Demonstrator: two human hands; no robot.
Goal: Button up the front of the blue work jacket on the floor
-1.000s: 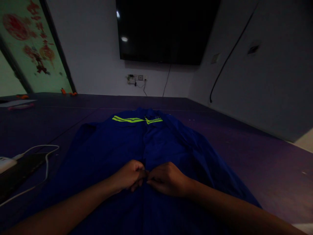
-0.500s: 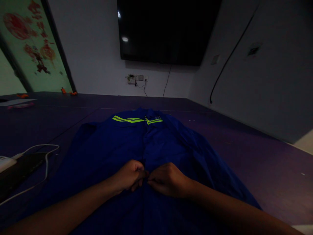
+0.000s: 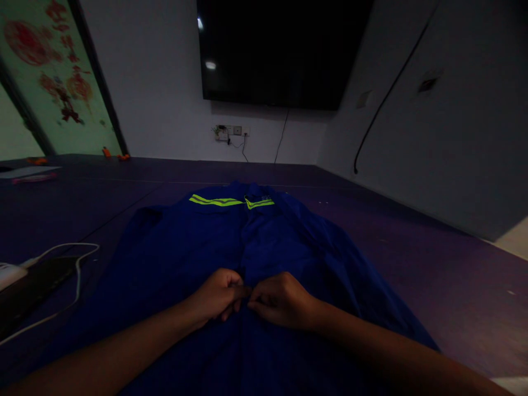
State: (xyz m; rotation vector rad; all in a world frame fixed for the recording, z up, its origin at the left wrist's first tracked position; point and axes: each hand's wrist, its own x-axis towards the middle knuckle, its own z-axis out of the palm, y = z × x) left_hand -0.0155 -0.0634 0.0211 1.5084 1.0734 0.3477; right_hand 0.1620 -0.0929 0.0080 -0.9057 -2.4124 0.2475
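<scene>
Blue soft work jacket with yellow stripes (image 3: 231, 242) lies flat on the purple table (image 3: 433, 264); left hand (image 3: 217, 294) and right hand (image 3: 282, 300) pinch its floppy middle edges, the best place to hold

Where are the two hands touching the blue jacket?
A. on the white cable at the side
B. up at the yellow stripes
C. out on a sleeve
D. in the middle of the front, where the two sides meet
D: the left hand and right hand pinch the front opening of the blue jacket, well below the yellow stripes.
</scene>
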